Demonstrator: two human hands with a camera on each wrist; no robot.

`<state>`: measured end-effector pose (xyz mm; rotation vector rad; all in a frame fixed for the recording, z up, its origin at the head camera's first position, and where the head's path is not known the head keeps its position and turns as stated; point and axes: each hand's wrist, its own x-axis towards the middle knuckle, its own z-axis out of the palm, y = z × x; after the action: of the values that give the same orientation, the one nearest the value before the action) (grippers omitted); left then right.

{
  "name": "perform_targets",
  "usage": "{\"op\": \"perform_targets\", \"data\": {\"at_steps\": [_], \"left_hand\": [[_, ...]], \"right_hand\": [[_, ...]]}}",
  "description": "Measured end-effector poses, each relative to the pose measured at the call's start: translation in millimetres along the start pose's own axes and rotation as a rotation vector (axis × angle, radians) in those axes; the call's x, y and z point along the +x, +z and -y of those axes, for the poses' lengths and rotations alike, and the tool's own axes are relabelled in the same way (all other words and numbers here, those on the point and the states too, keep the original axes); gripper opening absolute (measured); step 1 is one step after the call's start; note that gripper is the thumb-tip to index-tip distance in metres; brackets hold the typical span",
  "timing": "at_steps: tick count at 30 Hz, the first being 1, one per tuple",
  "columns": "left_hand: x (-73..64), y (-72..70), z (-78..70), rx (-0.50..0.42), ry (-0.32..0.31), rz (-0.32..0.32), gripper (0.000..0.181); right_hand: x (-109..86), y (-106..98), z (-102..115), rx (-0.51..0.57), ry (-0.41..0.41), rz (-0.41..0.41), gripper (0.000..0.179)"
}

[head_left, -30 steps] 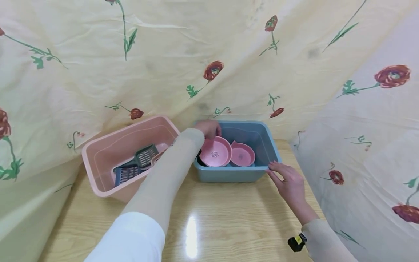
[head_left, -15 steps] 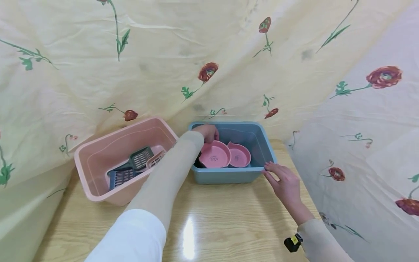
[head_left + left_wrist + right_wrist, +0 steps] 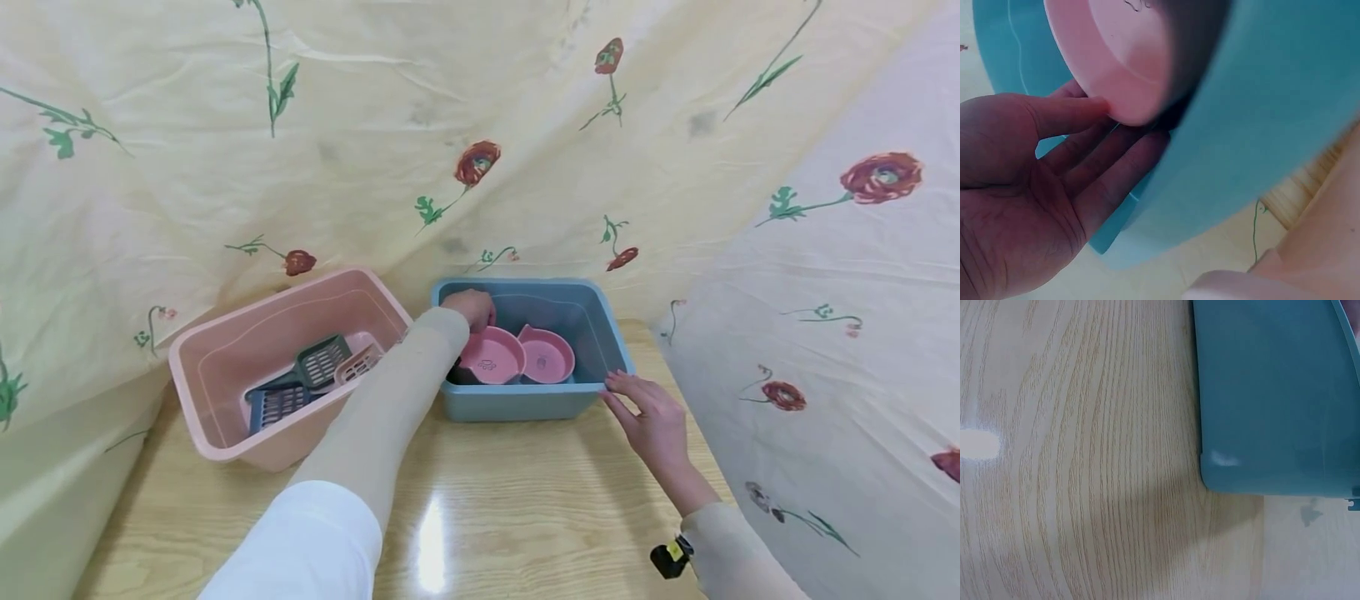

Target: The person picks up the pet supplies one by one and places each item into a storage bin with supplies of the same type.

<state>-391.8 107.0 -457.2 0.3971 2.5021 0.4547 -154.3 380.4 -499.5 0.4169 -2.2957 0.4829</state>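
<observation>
In the head view, my left hand [image 3: 472, 310] reaches into the blue bin [image 3: 517, 407] and pinches the rim of a pink pet bowl [image 3: 487, 357] printed with a paw. The left wrist view shows the thumb inside the bowl's edge [image 3: 1110, 75] and the fingers beneath, close to the bin wall. Beside it in the bin lies a second pink bowl [image 3: 549, 360] with a small pointed tab. My right hand [image 3: 652, 421] grips the bin's front right corner at the rim. Mostly bin wall [image 3: 1279, 400] fills the right wrist view, with that hand barely showing.
A pink bin [image 3: 213, 367] stands at the left, partly behind my left forearm. It holds a green litter scoop [image 3: 324, 360], a blue one [image 3: 279, 406] and a light pink one [image 3: 358, 364]. Flowered fabric [image 3: 360, 167] hangs behind and beside the wooden table [image 3: 525, 500].
My left hand and the pink bowl have sunk a little lower in the blue bin. The head view has shifted slightly. My right hand stays at the same corner.
</observation>
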Motion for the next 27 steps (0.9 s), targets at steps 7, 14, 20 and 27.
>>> {"op": "perform_targets", "data": {"at_steps": [7,14,20,27], "left_hand": [[-45.7,-17.3,-0.2,0.019,0.056,-0.019,0.043],[-75.7,-46.2,2.5,0.101,0.179,0.002,0.049],[-103.4,-66.0,4.0,0.091,0.288,-0.044,0.046],[-147.7,-83.7,9.7,0.086,0.344,-0.063,0.049]], "right_hand": [[1.1,2.7,2.3,0.026,0.004,0.005,0.063],[2.3,2.9,0.4,0.033,-0.012,0.005,0.06],[4.2,3.4,1.2,0.03,-0.007,0.007,0.062],[4.3,1.8,1.1,0.034,-0.021,0.006,0.063]]}}
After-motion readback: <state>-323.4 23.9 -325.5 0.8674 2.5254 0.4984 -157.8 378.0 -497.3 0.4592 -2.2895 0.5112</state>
